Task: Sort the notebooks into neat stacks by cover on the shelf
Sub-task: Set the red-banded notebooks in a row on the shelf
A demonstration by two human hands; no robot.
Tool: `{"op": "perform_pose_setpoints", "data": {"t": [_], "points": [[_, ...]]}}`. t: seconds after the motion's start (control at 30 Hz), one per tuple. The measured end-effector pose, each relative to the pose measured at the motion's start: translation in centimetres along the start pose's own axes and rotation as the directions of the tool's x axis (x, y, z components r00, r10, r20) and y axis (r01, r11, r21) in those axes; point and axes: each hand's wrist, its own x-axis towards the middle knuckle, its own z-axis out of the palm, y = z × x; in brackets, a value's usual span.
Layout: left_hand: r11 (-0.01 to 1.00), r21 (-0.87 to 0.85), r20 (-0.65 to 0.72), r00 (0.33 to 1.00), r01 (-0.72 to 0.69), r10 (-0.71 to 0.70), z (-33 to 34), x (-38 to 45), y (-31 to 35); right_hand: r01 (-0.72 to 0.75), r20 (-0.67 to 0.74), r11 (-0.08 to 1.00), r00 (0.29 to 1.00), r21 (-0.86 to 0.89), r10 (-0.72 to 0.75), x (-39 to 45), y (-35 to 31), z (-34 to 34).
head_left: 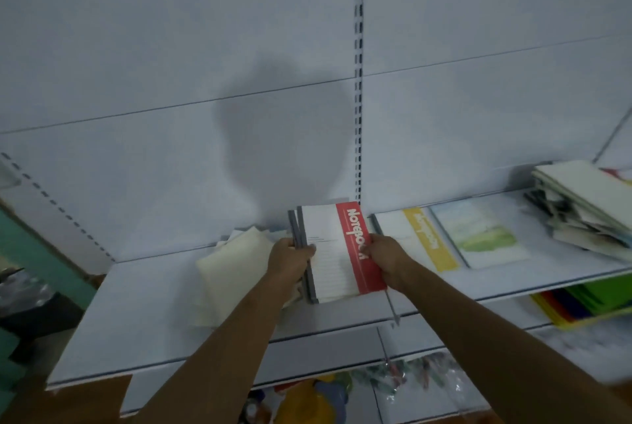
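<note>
Two bare hands held a small bundle of grey-spined notebooks topped by a white lined cover with a red title band (338, 252), raised just above the pale grey metal shelf (143, 314). The left hand (290, 261) wrapped its fingers round the spine edge; the right hand (386, 258) pinched the red band at the opposite edge. To the left lay a loose heap of cream-covered notebooks (232, 269). To the right lay a white notebook with a yellow title band (415, 239), and beside it one with a green landscape cover (478, 235). Farther right sat an untidy pile of mixed notebooks (581, 208).

The step in hand appeared to be squaring the red-band bundle — best done by tapping the spines level, then setting it down flat, parallel to the yellow-band one and apart from the cream heap.

How many notebooks the bundle held could not be counted. The left fingertips were hidden behind the spines, the mixed pile was cut off at the frame edge, and the goods on the lower shelf were too blurred to identify.
</note>
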Motion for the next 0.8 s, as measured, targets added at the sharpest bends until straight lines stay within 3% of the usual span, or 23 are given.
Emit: {"op": "perform_pose_setpoints", "data": {"t": [0.3,0.43,0.8], "points": [[0.981,0.096,0.294,0.946,-0.169,0.134,15.7,-3.4,3.9,0.013,-0.262,1.0,0.965,0.001,-0.013,-4.1,0.9,-15.1],[0.966,0.136,0.363,0.919,-0.22,0.158,21.9,-5.5,4.2,0.004,-0.348,1.0,0.937,-0.007,-0.006,-6.0,2.3,-20.5],[0.967,0.185,0.5,0.864,-0.178,0.064,28.7,-6.4,3.7,0.0,-0.456,0.999,0.89,-0.036,-0.016,-5.8,4.7,-25.1]]}}
